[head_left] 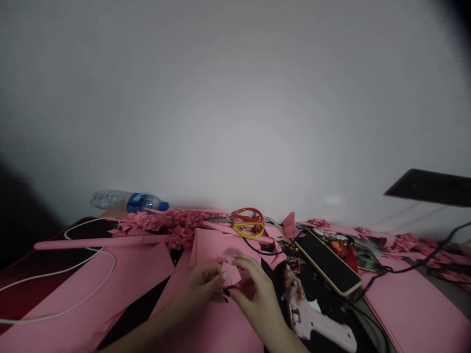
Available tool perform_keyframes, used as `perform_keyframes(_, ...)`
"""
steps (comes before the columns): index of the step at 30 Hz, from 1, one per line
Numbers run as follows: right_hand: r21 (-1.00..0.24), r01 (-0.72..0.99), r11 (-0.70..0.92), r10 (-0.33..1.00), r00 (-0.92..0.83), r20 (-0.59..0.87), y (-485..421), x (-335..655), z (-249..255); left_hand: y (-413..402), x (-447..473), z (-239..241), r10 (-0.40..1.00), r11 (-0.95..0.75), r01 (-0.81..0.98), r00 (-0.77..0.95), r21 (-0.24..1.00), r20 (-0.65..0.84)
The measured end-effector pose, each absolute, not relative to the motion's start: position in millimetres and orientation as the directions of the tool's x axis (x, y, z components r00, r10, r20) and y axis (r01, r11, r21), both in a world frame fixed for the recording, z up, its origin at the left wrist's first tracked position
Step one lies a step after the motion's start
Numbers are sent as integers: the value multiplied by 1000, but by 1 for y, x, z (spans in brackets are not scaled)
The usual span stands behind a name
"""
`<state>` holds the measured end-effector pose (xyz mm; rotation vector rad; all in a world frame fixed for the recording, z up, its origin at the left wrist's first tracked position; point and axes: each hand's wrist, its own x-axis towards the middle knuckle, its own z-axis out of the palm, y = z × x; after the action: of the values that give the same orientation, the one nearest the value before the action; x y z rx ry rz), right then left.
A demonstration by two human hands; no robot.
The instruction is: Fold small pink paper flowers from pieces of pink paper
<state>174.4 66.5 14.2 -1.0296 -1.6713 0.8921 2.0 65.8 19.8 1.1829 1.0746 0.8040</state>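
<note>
A small folded piece of pink paper (231, 275) is held between both hands, above larger pink sheets (221, 323). My left hand (206, 282) pinches its left side with thumb and fingers. From the right, my right hand (253, 284) grips the same piece, its fingers curled over the top and the thumb below. Just beyond the hands lie scissors (248, 223) with one red and one yellow handle. Right of my right hand rests a pink glue gun (312, 314) with a stained nozzle end.
Behind are folded pink paper flowers (180, 230) and a rolled pink paper stick (103, 241). A plastic bottle (128, 200) lies against the wall. On the right are a phone (331, 260), a pink paper stack (423, 304) and black cables (419, 260). A white cable (84, 304) loops at left.
</note>
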Motion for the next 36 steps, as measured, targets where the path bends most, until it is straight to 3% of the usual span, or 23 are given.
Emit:
perform_keyframes(7,-925,195,327,938,-185,292,67,176,11,64,4,29,898,273,41,348,961,-270)
perform_keyframes(13,-881,239,408,913,-133,387,65,178,14,66,4,26,890,296,0,363,955,-276)
perform_keyframes(24,-794,291,534,846,-193,498,64,179,16,67,2,19,880,271,-37,413,962,-232)
perform_keyframes(36,-802,283,527,850,-189,491,63,178,16,66,3,22,881,279,-32,407,960,-243)
